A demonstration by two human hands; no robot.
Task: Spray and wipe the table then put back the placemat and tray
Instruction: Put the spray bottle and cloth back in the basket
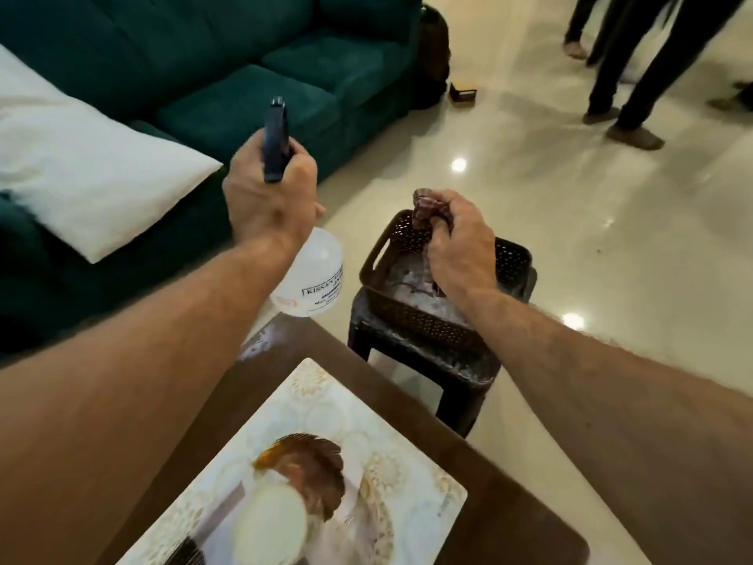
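My left hand (271, 197) grips the dark blue trigger head of a clear spray bottle (315, 275), held in the air past the table's far corner. My right hand (458, 246) grips a bunched purplish cloth (423, 208) over a brown perforated basket (391, 246) that stands on a small dark stool (444, 369). The brown wooden table (501, 483) lies below me. On it is a white patterned placemat (411, 475) carrying a brown leaf-shaped tray (315, 466) and a pale round object (271, 528).
A teal sofa (244, 75) with a white cushion (81, 157) stands at the left. The glossy tiled floor stretches right. Legs of people (635, 75) stand at the upper right, near a dark bag (434, 55) and a small box (463, 91).
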